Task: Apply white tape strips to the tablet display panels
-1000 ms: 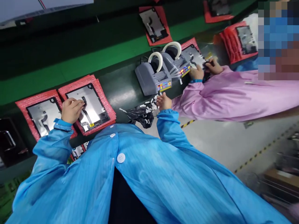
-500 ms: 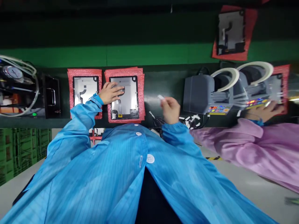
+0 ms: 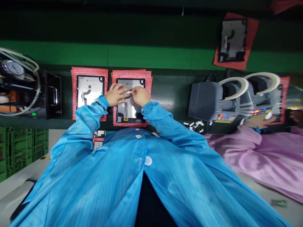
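A display panel (image 3: 131, 111) with a black frame and silvery back lies on a stack of pink bubble-wrap sheets (image 3: 148, 82) in front of me. My left hand (image 3: 115, 95) rests on the panel's left side, fingers stretched out over it. Pinched in my right hand (image 3: 141, 96) is a small white strip of tape (image 3: 129, 92), held at the panel's upper middle. The strip is right by my left fingertips; whether it touches the panel I cannot tell. A second panel (image 3: 94, 83) with a dark flex cable lies on pink wrap to the left.
Two grey tape dispensers (image 3: 203, 101) with white rolls stand on the right, with scraps of white tape (image 3: 197, 125) near them. A co-worker's pink sleeve (image 3: 248, 142) is beyond. Another panel (image 3: 233, 41) lies at the back right. A machine with a gauge (image 3: 14, 67) is at left.
My right hand has moved left from beside the panel stack onto the panel, carrying the white strip of tape. My left hand stays spread on the panel. The view has shifted slightly.
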`<action>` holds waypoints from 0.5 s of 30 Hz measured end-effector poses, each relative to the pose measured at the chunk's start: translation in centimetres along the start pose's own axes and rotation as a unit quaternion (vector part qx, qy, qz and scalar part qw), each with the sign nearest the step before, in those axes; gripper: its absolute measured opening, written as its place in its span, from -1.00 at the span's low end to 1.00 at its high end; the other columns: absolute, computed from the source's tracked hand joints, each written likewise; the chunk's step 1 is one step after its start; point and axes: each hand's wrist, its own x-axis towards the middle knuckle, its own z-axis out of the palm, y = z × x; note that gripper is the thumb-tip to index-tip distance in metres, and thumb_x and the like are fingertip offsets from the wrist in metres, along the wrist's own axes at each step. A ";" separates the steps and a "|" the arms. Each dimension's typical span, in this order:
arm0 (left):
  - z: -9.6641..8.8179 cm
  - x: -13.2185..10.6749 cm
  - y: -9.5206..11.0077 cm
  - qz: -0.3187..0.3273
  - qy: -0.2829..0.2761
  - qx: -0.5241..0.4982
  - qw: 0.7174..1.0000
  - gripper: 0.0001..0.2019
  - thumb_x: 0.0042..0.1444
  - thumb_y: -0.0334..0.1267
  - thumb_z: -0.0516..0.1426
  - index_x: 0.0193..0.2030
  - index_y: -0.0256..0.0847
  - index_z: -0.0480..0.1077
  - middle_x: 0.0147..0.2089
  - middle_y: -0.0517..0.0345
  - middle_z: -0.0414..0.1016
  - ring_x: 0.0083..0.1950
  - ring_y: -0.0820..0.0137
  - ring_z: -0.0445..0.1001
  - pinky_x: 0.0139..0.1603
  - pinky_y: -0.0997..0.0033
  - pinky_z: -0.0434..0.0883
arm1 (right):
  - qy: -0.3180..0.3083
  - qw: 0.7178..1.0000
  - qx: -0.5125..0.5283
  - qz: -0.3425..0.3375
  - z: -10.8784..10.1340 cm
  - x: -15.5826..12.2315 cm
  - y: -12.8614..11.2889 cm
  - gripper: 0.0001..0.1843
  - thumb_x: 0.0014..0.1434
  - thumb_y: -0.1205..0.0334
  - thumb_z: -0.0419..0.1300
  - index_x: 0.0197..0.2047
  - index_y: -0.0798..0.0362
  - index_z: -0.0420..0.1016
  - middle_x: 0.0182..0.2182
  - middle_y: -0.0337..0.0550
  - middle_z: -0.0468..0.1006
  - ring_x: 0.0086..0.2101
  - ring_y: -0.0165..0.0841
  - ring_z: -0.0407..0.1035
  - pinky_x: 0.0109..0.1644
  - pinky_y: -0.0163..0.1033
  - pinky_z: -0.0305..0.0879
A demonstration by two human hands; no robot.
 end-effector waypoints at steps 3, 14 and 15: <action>0.1 0.0 -0.1 -0.003 0.004 0.005 1.000 -0.56 -0.02 0.02 0.29 0.02 -0.01 0.54 0.29 0.01 0.40 0.38 -0.13 0.05 0.38 -0.23 -0.27 | -0.015 0.999 -0.038 0.006 -0.3 0.0 -0.4 -0.67 0.27 0.30 0.00 -0.12 0.14 0.59 -0.06 0.08 0.59 -0.05 -0.15 0.45 0.06 -0.09 0.31; 0.1 -0.3 -0.8 0.034 -0.011 0.175 0.984 -0.47 0.23 0.12 0.02 0.26 -0.02 0.36 0.35 0.03 0.34 0.38 -0.10 0.10 0.33 -0.32 -0.08 | 0.060 0.991 -0.114 0.044 -1.8 -1.1 0.4 -0.71 0.24 0.14 0.13 -0.11 0.16 0.51 -0.11 0.13 0.56 -0.09 -0.13 0.43 -0.08 -0.16 0.28; 0.0 -0.2 -0.9 0.038 -0.014 0.192 0.980 -0.47 0.24 0.12 0.00 0.27 -0.02 0.35 0.35 0.03 0.33 0.38 -0.11 0.11 0.32 -0.32 -0.06 | 0.096 0.991 -0.082 0.049 -2.1 -1.9 1.9 -0.76 0.23 0.14 0.14 -0.17 0.14 0.51 -0.18 0.06 0.57 -0.15 -0.18 0.43 -0.12 -0.19 0.27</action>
